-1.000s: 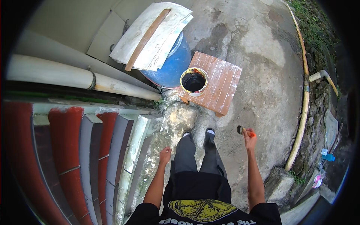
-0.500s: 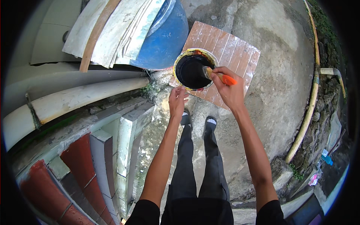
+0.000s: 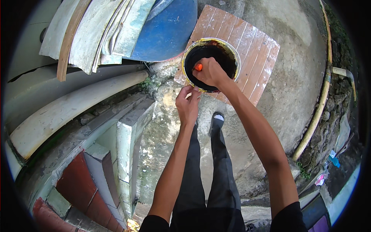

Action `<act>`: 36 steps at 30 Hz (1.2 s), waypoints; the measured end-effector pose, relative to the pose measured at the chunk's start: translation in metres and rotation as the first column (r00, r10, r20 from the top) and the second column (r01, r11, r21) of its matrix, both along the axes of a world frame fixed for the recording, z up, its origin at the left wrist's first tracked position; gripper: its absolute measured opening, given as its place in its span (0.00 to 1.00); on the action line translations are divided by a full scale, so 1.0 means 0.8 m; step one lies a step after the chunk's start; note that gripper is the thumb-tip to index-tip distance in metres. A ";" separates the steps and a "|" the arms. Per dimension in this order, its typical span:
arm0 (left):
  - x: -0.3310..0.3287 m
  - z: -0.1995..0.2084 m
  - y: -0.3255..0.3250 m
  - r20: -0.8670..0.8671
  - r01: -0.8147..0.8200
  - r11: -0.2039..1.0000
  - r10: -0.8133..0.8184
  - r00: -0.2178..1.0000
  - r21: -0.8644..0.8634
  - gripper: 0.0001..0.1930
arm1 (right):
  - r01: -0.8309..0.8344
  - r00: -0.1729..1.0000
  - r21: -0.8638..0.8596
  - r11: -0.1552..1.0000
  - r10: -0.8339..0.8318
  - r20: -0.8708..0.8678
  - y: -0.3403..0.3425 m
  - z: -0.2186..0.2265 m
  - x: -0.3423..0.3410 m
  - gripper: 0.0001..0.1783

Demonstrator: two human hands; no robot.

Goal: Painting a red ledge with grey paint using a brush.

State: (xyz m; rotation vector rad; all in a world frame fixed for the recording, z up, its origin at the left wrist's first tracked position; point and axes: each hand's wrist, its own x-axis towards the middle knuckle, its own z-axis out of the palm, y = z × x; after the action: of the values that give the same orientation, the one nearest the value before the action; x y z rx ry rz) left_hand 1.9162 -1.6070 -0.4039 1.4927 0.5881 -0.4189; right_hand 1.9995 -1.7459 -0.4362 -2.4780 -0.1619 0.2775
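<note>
A round bucket (image 3: 238,62) with a pale, yellow-smeared rim holds dark, nearly black paint (image 3: 201,56). My right hand (image 3: 211,72) reaches down inside it, closed around a paintbrush (image 3: 198,67). Only the orange end of the brush handle shows; its bristles are hidden beneath the hand. At the bucket's near left edge is my left hand (image 3: 188,102), its thumb and fingers pinched at the rim. Beneath the bucket lies a paint-spotted board of brown slats (image 3: 257,50).
Beyond the bucket to the left stands a blue barrel (image 3: 166,34), topped by whitish sheets (image 3: 92,34) and a wooden strip (image 3: 71,40). Red-painted steps (image 3: 79,178) and a white pipe (image 3: 77,104) lie left. A long thin pipe (image 3: 315,123) runs along the right.
My right hand has moved left and down into the bucket with the paintbrush. My left hand has come up against the rim. The view has shifted slightly, and the bucket appears larger.
</note>
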 end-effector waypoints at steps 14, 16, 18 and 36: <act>0.000 -0.001 -0.001 -0.008 -0.012 1.000 0.012 1.000 0.003 0.16 | -0.026 0.998 -0.015 1.000 0.027 0.053 0.002 -0.009 -0.004 0.16; 0.001 0.001 0.000 -0.023 0.003 0.999 -0.002 1.000 0.039 0.16 | 0.009 0.999 0.022 1.000 -0.010 0.050 0.004 -0.009 -0.006 0.16; 0.001 0.004 -0.001 -0.036 -0.008 0.999 0.009 0.999 0.031 0.16 | 0.039 0.998 0.062 0.997 -0.042 0.047 0.006 -0.005 -0.006 0.16; 0.004 0.006 0.004 -0.086 -0.017 0.999 0.019 0.996 0.027 0.28 | -0.072 0.951 -0.375 0.924 0.177 0.253 0.026 -0.058 0.004 0.17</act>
State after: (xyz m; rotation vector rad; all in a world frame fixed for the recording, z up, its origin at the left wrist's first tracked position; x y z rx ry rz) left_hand 1.9191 -1.6038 -0.3990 1.4990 0.6768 -0.4649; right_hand 2.0025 -1.7252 -0.4825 -2.8736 -0.4259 -0.0012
